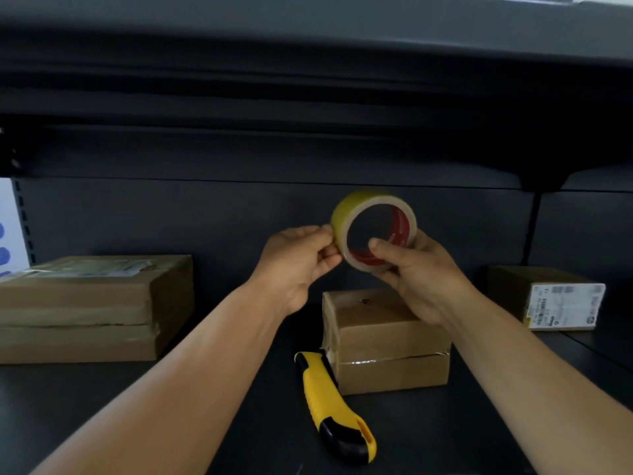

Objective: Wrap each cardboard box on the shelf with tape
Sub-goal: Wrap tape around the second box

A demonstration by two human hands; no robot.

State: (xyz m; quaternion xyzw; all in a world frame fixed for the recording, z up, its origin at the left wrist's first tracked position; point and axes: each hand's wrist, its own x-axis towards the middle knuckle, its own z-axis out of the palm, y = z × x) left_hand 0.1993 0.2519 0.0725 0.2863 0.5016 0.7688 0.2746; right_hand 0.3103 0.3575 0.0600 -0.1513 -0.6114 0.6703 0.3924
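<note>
Yellow-and-black utility knife (334, 406) lying flat, white sheet with blue marks (10, 228) far left

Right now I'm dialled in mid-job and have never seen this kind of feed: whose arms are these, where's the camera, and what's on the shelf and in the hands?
There is no machine here: a person works with bare hands, and the single picture comes from a wide-angle camera worn on their head, looking forward and down. The right hand holds a yellowish tape roll, thumb through its core. The left hand pinches at the roll's edge, probably feeling for the tape end. Both are raised above a dark shelf. On it lie a small box in the middle, a yellow-and-black knife just left of it, two stacked boxes at far left, and a labelled box at right.
</note>
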